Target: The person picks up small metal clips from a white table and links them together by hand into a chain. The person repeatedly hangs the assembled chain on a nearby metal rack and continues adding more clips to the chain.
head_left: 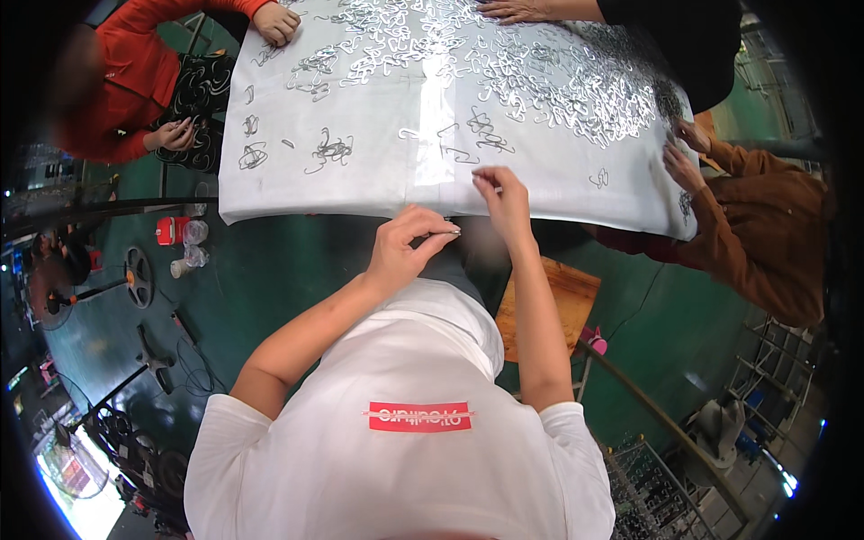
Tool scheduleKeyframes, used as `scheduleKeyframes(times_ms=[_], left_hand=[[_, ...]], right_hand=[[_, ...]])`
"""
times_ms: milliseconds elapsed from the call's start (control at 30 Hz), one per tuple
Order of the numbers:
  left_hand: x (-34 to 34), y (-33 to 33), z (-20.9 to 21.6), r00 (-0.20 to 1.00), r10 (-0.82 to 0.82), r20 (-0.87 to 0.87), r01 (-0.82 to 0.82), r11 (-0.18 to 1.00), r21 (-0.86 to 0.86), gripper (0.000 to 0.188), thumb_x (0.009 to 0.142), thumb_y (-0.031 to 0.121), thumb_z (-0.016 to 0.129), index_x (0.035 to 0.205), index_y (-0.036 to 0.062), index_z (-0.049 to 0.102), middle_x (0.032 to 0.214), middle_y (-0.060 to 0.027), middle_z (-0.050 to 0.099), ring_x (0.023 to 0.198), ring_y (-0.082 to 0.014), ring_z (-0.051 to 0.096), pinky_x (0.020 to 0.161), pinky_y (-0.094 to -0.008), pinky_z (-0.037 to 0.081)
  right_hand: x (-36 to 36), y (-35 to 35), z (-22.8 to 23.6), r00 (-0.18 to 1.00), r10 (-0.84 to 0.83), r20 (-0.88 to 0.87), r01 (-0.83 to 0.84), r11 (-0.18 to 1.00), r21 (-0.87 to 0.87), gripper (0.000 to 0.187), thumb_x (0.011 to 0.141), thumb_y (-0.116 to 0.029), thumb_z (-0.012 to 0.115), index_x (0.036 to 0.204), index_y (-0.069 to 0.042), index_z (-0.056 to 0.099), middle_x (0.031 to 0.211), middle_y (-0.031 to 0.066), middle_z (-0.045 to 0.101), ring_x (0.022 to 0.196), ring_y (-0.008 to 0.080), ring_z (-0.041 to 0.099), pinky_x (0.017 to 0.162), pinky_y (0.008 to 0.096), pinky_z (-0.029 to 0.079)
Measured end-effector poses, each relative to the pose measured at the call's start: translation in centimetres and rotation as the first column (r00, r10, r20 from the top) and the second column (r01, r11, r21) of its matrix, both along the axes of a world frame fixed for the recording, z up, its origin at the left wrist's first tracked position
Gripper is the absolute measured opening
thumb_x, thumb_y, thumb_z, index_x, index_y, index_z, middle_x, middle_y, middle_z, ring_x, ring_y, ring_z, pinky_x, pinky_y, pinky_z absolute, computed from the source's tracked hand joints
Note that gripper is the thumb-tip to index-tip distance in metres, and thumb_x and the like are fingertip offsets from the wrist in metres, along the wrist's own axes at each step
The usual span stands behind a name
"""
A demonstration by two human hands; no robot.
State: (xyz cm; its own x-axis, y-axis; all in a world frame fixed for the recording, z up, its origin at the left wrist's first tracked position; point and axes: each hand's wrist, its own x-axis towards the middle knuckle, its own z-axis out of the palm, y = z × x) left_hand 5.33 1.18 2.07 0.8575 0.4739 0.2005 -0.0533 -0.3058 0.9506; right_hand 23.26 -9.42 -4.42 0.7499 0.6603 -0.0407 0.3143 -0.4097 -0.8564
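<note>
My left hand (405, 245) is closed just off the table's near edge. Its thumb and forefinger pinch a small shiny metal piece, of which only the tip shows. A little to the right and farther forward, my right hand (506, 200) hangs over the edge with its thumb and fingertips brought together. Whether anything sits in that pinch is too small to tell. A few loose bent metal hooks (488, 135) lie on the table beyond my right hand. A single bright hook (408, 134) rests farther in, beyond my left hand.
A white sheet covers the table (360, 189); a large pile of metal hooks (576, 90) spreads over its far side. Another small cluster (333, 148) lies left. Co-workers' hands work at the left (276, 24), far and right (684, 169) edges. A wooden stool (553, 306) stands below right.
</note>
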Motion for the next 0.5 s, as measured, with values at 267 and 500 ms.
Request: scheduleKeyframes(times_ms=[267, 500], left_hand=[[-0.6, -0.6, 0.4, 0.999, 0.042, -0.034, -0.043, 0.999, -0.016, 0.015, 0.078, -0.001, 0.071, 0.092, 0.0043, 0.072, 0.087, -0.0068, 0.068, 0.08, -0.0192, 0.061, 0.072, -0.0289, 0.05], [-1.2, -0.7, 0.3, 0.995, 0.092, -0.044, -0.094, 0.994, -0.055, 0.017, 0.077, -0.003, 0.071, 0.092, 0.0033, 0.072, 0.087, -0.0073, 0.068, 0.081, -0.0194, 0.061, 0.072, -0.0289, 0.049]], right_hand=[[5.0, 6.6, -4.0, 0.843, 0.397, 0.362, -0.149, 0.82, -0.552, 0.008, 0.086, -0.016, 0.062, 0.088, -0.009, 0.062, 0.093, 0.0088, 0.06, 0.091, 0.0283, 0.061, 0.076, 0.0418, 0.047], [12.8, 0.0, -1.7, 0.539, 0.629, 0.56, -0.186, 0.737, -0.649, 0.008, 0.082, -0.014, 0.059, 0.089, -0.011, 0.06, 0.095, 0.005, 0.06, 0.089, 0.0248, 0.061, 0.074, 0.0435, 0.044]])
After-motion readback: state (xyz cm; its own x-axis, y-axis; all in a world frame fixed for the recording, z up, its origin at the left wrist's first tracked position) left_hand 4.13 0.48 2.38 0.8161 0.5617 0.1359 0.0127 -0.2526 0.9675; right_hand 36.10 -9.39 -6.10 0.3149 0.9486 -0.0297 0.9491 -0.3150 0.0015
